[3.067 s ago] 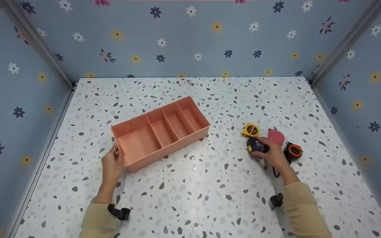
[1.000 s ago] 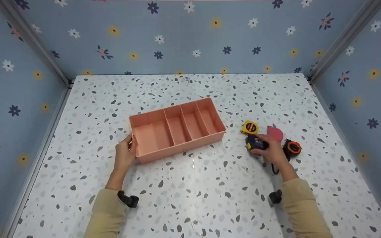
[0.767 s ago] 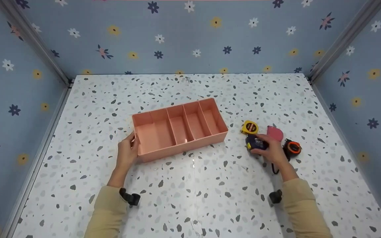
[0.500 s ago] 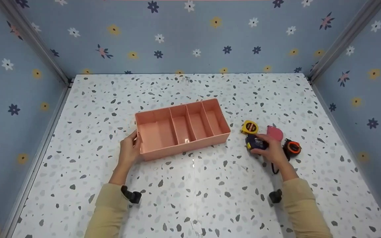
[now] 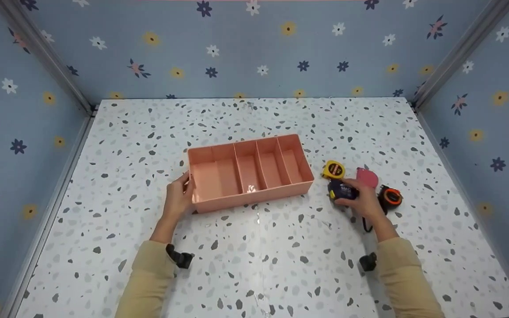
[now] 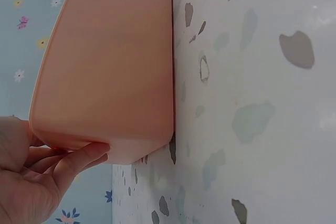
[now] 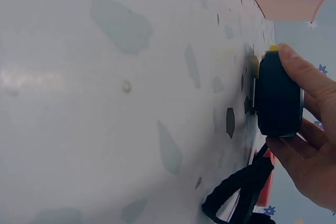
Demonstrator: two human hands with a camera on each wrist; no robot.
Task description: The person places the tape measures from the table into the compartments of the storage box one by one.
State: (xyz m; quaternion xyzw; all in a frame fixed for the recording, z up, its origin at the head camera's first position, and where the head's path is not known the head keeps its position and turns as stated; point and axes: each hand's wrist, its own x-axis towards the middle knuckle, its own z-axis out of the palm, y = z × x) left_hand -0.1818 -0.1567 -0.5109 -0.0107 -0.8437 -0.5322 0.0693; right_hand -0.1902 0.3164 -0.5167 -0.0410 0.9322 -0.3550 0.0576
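Observation:
My left hand [image 5: 179, 196] grips the left end of a pink divided organizer box [image 5: 252, 196] that stands on the table. In the left wrist view, a fingertip [image 6: 97, 149] presses on the outside of its end wall. My right hand [image 5: 365, 201] holds a dark blue tape measure [image 5: 342, 190] by its two ends, thumb on one side and fingers on the other. In the right wrist view its black strap [image 7: 236, 187] hangs loose beside the table. The compartments of the box hold nothing.
Around the right hand lie a yellow tape measure [image 5: 335, 169], a pink tape measure [image 5: 367, 177] and a black and orange tape measure [image 5: 390, 197]. Flower-patterned panels [image 5: 254, 48] border the speckled table [image 5: 254, 256] at the back and both sides.
The left hand has moved the box to the right and turned it slightly, so its right end is closer to the tape measures. The right hand has stayed in place on the blue tape measure.

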